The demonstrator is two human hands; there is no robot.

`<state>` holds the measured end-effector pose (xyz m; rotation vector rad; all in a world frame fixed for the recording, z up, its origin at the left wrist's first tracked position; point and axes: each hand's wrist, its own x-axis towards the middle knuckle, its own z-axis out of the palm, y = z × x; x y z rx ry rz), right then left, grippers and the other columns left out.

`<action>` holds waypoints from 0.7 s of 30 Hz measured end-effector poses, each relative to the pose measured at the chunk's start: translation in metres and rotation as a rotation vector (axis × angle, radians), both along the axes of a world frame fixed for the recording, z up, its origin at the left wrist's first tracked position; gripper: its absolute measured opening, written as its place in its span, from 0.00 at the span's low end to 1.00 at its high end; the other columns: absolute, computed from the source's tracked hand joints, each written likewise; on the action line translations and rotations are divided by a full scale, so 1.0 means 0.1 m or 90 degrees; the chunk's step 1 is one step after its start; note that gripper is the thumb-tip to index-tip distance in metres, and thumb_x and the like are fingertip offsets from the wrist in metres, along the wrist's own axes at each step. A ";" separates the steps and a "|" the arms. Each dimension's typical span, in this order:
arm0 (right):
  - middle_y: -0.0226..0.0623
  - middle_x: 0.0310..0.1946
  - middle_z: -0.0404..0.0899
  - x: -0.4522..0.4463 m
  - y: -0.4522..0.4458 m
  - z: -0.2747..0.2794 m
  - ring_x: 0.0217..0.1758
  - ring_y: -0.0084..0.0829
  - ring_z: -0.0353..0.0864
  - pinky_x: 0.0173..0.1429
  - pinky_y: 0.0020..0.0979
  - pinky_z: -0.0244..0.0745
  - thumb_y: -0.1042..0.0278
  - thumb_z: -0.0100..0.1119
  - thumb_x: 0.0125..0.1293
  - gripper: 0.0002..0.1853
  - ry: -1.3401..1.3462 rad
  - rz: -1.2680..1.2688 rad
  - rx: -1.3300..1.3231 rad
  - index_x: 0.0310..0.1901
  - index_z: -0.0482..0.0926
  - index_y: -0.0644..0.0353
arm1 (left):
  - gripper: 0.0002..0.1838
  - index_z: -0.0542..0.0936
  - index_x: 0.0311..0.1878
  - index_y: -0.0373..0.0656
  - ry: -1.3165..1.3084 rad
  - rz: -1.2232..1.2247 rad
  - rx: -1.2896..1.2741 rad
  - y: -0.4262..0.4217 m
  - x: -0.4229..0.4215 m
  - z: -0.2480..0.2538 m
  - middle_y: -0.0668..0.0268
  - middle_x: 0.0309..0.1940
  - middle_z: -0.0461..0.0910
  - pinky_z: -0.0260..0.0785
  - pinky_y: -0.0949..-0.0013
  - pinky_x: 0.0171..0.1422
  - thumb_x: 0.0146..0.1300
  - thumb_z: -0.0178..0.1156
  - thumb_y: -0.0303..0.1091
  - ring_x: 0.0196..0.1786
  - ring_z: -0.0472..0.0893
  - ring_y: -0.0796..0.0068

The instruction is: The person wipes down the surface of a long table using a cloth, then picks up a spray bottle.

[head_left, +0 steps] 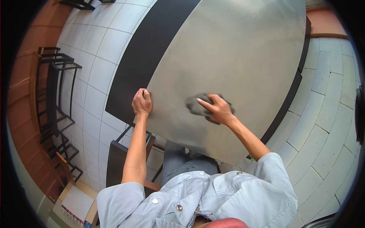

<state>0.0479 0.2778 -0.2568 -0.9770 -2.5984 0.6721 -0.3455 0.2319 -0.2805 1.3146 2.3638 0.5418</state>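
Note:
A large metal sheet [235, 49] with a dull silver surface lies in front of me. My right hand [219, 109] presses a bunched dark grey cloth [197, 106] flat against it, index finger stretched over the fabric. Part of the cloth is hidden under my palm. At the sheet's left edge, my left hand [142, 102] is closed with its fingers curled around the rim. Whether the left fingertips pinch the sheet from below is hidden, but the hand sits right on the edge.
Beneath the sheet, a dark tabletop [133, 76] shows on the left, with a dark edge on the right. A dark chair [119, 163] stands by my left leg. Black metal frames [57, 87] line the reddish wall. A pale brick wall [319, 114] rises at right; a calendar [78, 203] is at lower left.

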 end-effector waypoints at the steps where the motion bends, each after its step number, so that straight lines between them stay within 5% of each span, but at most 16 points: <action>1: 0.46 0.56 0.81 0.27 -0.04 0.03 0.59 0.47 0.85 0.62 0.43 0.87 0.76 0.79 0.41 0.53 -0.033 0.014 -0.009 0.77 0.80 0.34 | 0.22 0.85 0.46 0.42 0.002 -0.002 0.004 -0.01 -0.01 -0.01 0.52 0.44 0.89 0.78 0.42 0.53 0.78 0.49 0.49 0.49 0.87 0.40; 7: 0.47 0.56 0.80 1.31 1.23 -0.16 0.56 0.52 0.85 0.62 0.46 0.86 0.74 0.76 0.55 0.45 -0.126 -0.207 0.171 0.77 0.80 0.33 | 0.20 0.84 0.45 0.41 0.008 -0.004 0.009 0.00 -0.07 -0.01 0.52 0.43 0.88 0.78 0.42 0.53 0.78 0.50 0.48 0.49 0.87 0.41; 11: 0.50 0.63 0.78 0.72 2.52 -0.48 0.63 0.54 0.83 0.67 0.53 0.83 0.60 0.75 0.64 0.36 -0.095 -0.738 0.114 0.76 0.81 0.37 | 0.20 0.84 0.45 0.42 0.015 -0.004 0.005 0.01 -0.07 -0.02 0.52 0.43 0.88 0.78 0.41 0.53 0.77 0.50 0.48 0.49 0.87 0.41; 13: 0.51 0.64 0.79 0.12 2.85 -0.53 0.64 0.56 0.83 0.68 0.53 0.82 0.59 0.76 0.62 0.37 -0.037 -0.733 0.142 0.76 0.81 0.38 | 0.20 0.84 0.45 0.42 0.023 -0.007 0.004 -0.01 -0.07 -0.02 0.52 0.43 0.88 0.79 0.41 0.53 0.77 0.50 0.48 0.49 0.87 0.41; 15: 0.53 0.62 0.81 -0.52 2.90 -0.45 0.65 0.57 0.82 0.69 0.53 0.81 0.62 0.76 0.61 0.37 -0.011 -0.548 0.138 0.75 0.81 0.38 | 0.20 0.83 0.45 0.42 0.027 -0.008 -0.001 0.00 -0.08 -0.02 0.52 0.43 0.88 0.78 0.41 0.53 0.77 0.50 0.48 0.49 0.87 0.41; 21: 0.49 0.59 0.81 -1.24 1.52 -0.16 0.63 0.52 0.82 0.65 0.48 0.81 0.77 0.78 0.45 0.51 0.088 -0.017 0.150 0.76 0.80 0.35 | 0.19 0.84 0.45 0.43 0.020 -0.004 -0.003 0.01 -0.03 0.02 0.51 0.44 0.88 0.78 0.41 0.54 0.79 0.50 0.47 0.50 0.86 0.40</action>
